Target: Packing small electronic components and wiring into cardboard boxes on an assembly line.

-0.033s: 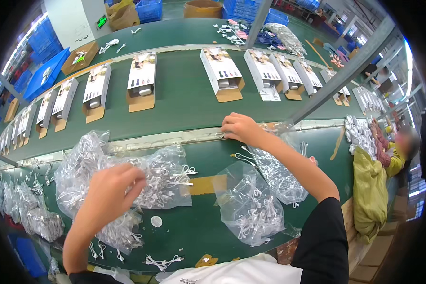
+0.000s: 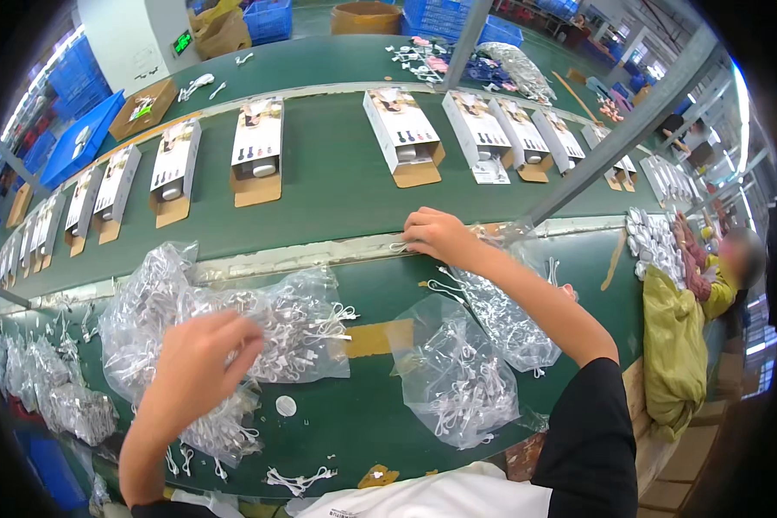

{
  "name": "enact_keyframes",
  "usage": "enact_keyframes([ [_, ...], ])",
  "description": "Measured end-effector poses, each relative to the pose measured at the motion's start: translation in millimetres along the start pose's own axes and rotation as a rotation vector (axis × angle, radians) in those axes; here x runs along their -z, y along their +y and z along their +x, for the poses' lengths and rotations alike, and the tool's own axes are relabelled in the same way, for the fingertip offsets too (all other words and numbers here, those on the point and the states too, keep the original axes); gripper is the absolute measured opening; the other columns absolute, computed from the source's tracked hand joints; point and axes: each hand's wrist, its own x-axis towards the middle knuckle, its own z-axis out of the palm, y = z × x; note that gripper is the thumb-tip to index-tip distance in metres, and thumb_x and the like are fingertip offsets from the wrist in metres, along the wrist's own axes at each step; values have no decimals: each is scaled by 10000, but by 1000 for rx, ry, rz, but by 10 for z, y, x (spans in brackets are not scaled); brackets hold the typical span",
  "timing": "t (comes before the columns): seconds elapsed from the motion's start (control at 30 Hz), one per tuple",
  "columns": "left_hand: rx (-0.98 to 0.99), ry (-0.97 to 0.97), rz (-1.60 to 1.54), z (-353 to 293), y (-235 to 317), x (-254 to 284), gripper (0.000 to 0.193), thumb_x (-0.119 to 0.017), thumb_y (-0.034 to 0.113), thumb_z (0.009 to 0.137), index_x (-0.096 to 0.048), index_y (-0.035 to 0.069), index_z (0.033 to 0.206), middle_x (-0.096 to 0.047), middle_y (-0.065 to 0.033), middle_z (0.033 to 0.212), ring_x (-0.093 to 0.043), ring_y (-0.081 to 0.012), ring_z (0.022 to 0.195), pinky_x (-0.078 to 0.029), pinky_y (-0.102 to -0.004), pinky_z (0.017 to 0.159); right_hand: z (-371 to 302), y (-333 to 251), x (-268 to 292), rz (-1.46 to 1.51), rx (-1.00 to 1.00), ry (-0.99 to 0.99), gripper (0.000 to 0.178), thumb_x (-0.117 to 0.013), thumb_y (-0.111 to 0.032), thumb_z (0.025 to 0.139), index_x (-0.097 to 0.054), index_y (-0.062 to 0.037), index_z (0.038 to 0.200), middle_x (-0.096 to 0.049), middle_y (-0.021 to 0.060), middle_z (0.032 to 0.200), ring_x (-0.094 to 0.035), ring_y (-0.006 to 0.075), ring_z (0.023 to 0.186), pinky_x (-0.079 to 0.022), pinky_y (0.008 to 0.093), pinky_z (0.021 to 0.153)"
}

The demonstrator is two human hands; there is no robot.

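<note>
Two bare hands over bagged white cables, box row beyond

Nearest: white shirt (image 2: 406, 496) with small dark print on the front, too small to read. Loose white cables (image 2: 300, 480) lie along the near side of the green bench (image 2: 319, 432); a pale round disc (image 2: 286, 406) farther in.

Left hand (image 2: 205, 354): raised over the clear bags, blurred, fingers loosely bent, thumb apart from them with a gap between; anything inside the palm is hidden. Just beside it, to the right, a clear bag of white cables (image 2: 298, 341); a larger clear bag (image 2: 151, 289) bulges behind and left. Brown tape (image 2: 371, 338) runs from there to a second cable bag (image 2: 466, 393). Another clear bag (image 2: 518, 337) is partly covered by the right forearm.

Right hand (image 2: 436, 235): at the pale ledge (image 2: 311, 255), fingers bent down, nearly closed. A short white cable (image 2: 397, 248) shows at the fingertips; pinched or merely touched, cannot tell.

Beyond the ledge, a green belt (image 2: 319, 198) with open-ended white boxes (image 2: 259, 142) standing left and right of a gap. Tops carry a photo and small coloured product pictures; fine print unreadable. A slanting grey post (image 2: 622, 142), right of the right hand, partly blocks the right-hand boxes. A co-worker's yellow-green sleeve (image 2: 718, 289) reaches a heap of white parts (image 2: 652, 242) far right.

Farthest: blue crates (image 2: 268, 19), a lit green sign (image 2: 182, 41) on a pillar.
</note>
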Motion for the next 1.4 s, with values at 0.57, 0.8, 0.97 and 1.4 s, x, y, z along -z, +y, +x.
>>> enact_keyframes([
  [0.57,-93,68,-37,-444,149,-229,71,-683,81,742,-617,85,767,-580,-33,710,-586,-231,625,-452,-336,539,362,1336,-35,-451,-1086,309,203,-576,-191,829,-642,-5,878,-652,236,928,-631,423,909,-520,468,796],
  [0.8,61,104,4,-797,49,-193,95,-703,80,720,-629,89,780,-603,-20,735,-588,-208,627,-452,-322,541,255,1117,37,-624,-791,422,308,-632,-219,842,-562,12,1032,-547,209,1051,-550,362,970,-458,450,837],
  [0.97,185,105,-36,-1064,8,-330,96,-703,70,722,-632,83,785,-612,-26,743,-596,-216,638,-456,-326,548,613,-52,156,43,-281,81,253,-652,-197,819,-580,-46,1008,-574,129,1015,-557,317,961,-467,434,798],
  [1.4,115,99,-112,-1015,230,-523,110,-709,52,705,-645,83,789,-626,-16,764,-597,-213,634,-460,-323,554,510,-902,-454,42,238,-404,228,-656,-199,757,-536,-41,870,-538,98,928,-600,289,846,-512,413,710],
])
